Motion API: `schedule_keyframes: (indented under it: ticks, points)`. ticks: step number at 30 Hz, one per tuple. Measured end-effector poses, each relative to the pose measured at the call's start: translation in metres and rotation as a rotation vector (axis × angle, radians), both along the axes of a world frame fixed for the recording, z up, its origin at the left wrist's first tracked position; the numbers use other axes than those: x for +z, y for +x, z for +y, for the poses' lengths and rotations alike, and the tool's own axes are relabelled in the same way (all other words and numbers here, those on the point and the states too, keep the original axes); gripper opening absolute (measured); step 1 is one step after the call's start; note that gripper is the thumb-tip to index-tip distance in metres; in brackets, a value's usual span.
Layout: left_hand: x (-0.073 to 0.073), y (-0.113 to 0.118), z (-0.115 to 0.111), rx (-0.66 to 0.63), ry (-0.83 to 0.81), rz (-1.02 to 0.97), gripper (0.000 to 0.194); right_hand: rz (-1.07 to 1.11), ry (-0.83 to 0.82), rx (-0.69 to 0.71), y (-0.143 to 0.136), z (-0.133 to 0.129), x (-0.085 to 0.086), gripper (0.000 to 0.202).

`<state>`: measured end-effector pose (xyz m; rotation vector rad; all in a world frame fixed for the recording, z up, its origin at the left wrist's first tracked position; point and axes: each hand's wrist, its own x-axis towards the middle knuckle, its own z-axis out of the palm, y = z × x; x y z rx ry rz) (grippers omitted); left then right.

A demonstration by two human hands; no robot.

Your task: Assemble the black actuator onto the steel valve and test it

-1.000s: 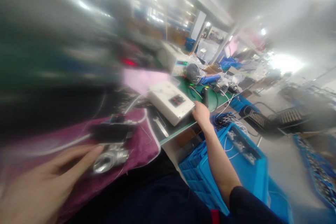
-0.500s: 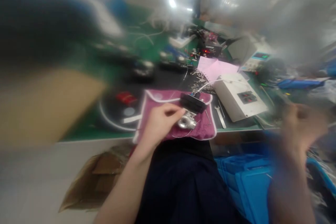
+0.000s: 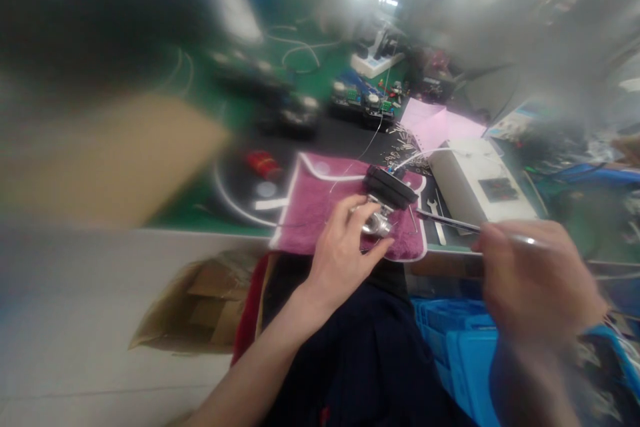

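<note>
Holding valve [image 3: 379, 223] and rod [image 3: 450, 221], hands [image 3: 343, 247] near bench edge [image 3: 200, 233].

Left hand [image 3: 340, 243]: back up, fingers bent and arched forward, thumb reaching right, a rounded gap between. Wrist nearly straight, just off the tabletop's [image 3: 193, 210] front edge; bare left forearm [image 3: 260, 353] slants up from lower left. Right hand [image 3: 533, 273]: closed in a grip, thumb side toward the left hand, near the same edge, well apart from the left. Motion blur on it; finger detail unclear. Right forearm [image 3: 535, 380] rises from lower right, also blurred.
</note>
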<state>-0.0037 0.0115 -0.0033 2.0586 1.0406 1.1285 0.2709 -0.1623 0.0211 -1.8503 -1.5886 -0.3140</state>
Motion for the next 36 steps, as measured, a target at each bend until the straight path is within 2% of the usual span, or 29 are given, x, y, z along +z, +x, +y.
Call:
schedule_keyframes:
  ticks: [1, 2, 3, 5, 9, 12, 23, 36]
  points:
    - [-0.001, 0.000, 0.000, 0.001, 0.013, 0.009, 0.046, -0.027, -0.022, 0.012, -0.030, 0.043, 0.022, 0.023]
    - [-0.002, 0.000, 0.001, 0.002, 0.024, 0.015, 0.041, -0.071, 0.039, 0.051, -0.056, 0.075, 0.041, 0.016]
    - [-0.003, 0.000, 0.002, 0.004, 0.031, 0.017, 0.038, -0.110, 0.088, 0.094, -0.076, 0.097, 0.055, 0.011]
    - [-0.004, 0.000, 0.003, 0.005, 0.038, 0.018, 0.035, -0.140, 0.123, 0.163, -0.098, 0.114, 0.069, 0.010]
    - [-0.005, 0.000, 0.003, 0.000, 0.053, 0.031, 0.033, -0.147, 0.099, 0.274, -0.100, 0.109, 0.063, 0.016]
    - [-0.006, 0.000, 0.002, 0.004, 0.078, 0.049, 0.034, -0.146, 0.110, 0.307, -0.098, 0.110, 0.060, 0.018]
    - [-0.007, 0.001, 0.002, -0.001, 0.115, 0.108, 0.034, -0.214, -0.048, 0.278, -0.117, 0.122, 0.078, 0.018]
    - [-0.005, 0.000, 0.003, 0.010, 0.119, 0.120, 0.034, -0.297, -0.088, 0.328, -0.127, 0.145, 0.078, 0.012]
